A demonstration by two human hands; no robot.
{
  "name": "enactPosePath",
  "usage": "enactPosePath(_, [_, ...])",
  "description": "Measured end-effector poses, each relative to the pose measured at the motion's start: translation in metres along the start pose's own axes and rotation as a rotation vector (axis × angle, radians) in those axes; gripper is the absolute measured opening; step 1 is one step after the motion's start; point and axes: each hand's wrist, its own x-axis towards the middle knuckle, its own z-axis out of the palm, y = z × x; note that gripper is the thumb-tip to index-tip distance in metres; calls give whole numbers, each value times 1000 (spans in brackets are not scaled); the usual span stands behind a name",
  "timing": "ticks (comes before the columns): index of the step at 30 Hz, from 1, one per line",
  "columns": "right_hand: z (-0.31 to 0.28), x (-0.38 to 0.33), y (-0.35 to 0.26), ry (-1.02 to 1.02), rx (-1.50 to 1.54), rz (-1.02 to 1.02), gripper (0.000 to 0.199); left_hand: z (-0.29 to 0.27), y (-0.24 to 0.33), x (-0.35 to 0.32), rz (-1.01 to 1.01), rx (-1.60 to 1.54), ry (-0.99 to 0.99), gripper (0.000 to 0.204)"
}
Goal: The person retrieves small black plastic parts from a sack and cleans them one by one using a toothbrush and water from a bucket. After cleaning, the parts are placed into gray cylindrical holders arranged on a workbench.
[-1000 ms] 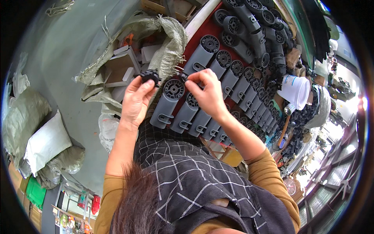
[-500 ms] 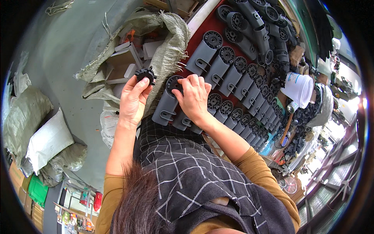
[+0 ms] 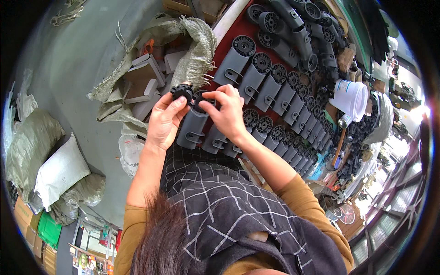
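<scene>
My left hand (image 3: 168, 120) is closed on a small black round plastic part (image 3: 182, 93) with notched edges, pinched between thumb and fingers. Just right of it is my right hand (image 3: 228, 112), its thumb and bent forefinger apart with nothing visible between them. Both hands are over the nearest grey plastic housing (image 3: 191, 126), whose round black end is partly covered by the right fingers. Beyond it, similar grey housings (image 3: 230, 68) with spoked round ends stand in rows on a red surface (image 3: 229, 46).
An open woven sack (image 3: 195, 59) holding white boxes (image 3: 142, 85) adjoins the table on the left. More grey housings (image 3: 293, 27) are heaped at the back. A white bucket (image 3: 349, 101) and a wooden-handled tool (image 3: 338, 149) lie right. Filled sacks (image 3: 62, 169) rest on the floor.
My left hand has moved right with the black part, close to my right hand. The right fingers have shifted a little, and thumb and forefinger now show a gap.
</scene>
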Motion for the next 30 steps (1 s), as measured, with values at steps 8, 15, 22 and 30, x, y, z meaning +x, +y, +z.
enactPosePath(8, [-38,-17,6,5,662,255,16,19,-7,-1,-108,108,-122,34])
enactPosePath(15, [-35,-57,51,186,-247,50,19,16,-12,4,-104,103,-70,35])
enactPosePath(22, [-15,-64,57,117,-238,6,26,27,-18,3,-110,127,-86,36])
enactPosePath(30, [-15,-54,58,86,-295,78,39,34,-24,5,-128,162,-101,35])
